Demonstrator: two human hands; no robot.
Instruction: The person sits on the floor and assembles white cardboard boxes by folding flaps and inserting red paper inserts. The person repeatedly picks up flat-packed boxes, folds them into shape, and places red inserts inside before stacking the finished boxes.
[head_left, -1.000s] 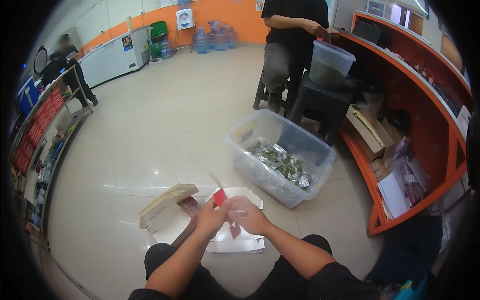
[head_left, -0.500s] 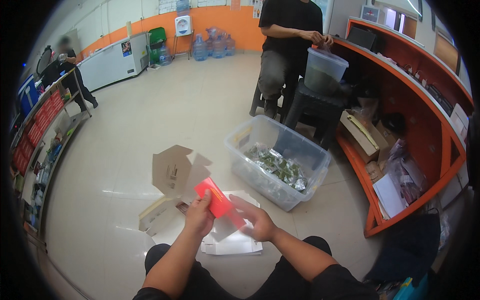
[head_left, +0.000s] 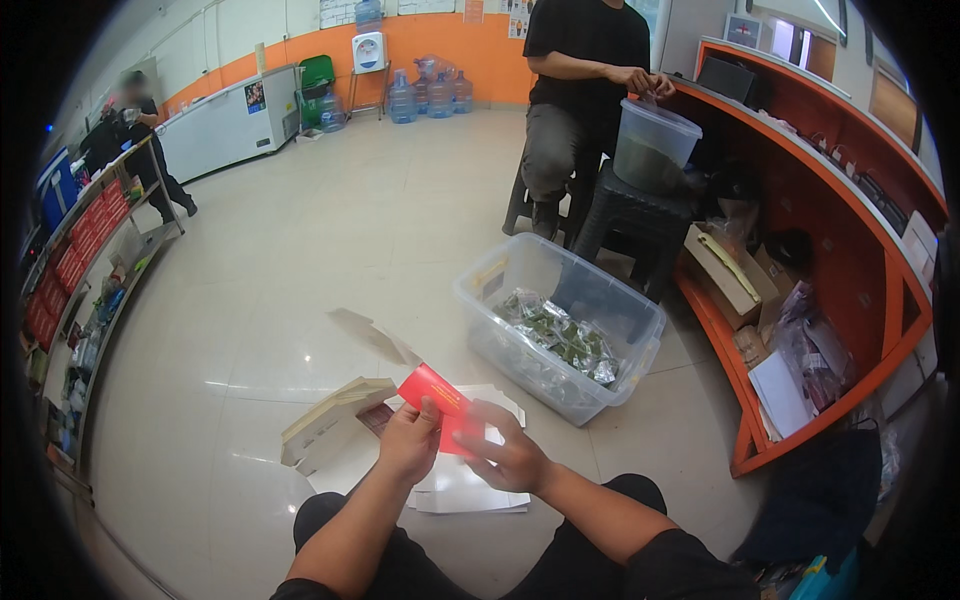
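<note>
A partly folded cardboard carton [head_left: 428,385] is held above my lap, with red panels outside and a dull brown flap [head_left: 372,335] sticking out to its far left. My left hand [head_left: 412,440] is closed on its near left side, thumb against the red face. At the right edge my right hand [head_left: 508,450] grips the red panel between thumb and fingers; motion smears the fingertips. Below lie a stack of flat white carton sheets [head_left: 470,498] and, at its left, several cream-edged carton blanks [head_left: 335,415] stacked on one another.
A clear plastic bin [head_left: 540,390] with small silver-and-green packets [head_left: 560,335] stands ahead right. Beyond it, a seated person [head_left: 580,95] works over a tub [head_left: 655,150] on a black stool [head_left: 630,215]. An orange shelf unit [head_left: 745,440] borders the right; a loaded rack [head_left: 110,300] the left.
The brown flap has turned from broad face to nearly edge-on. My right hand has moved in from the carton's far right end onto the red panel; the left keeps its hold.
</note>
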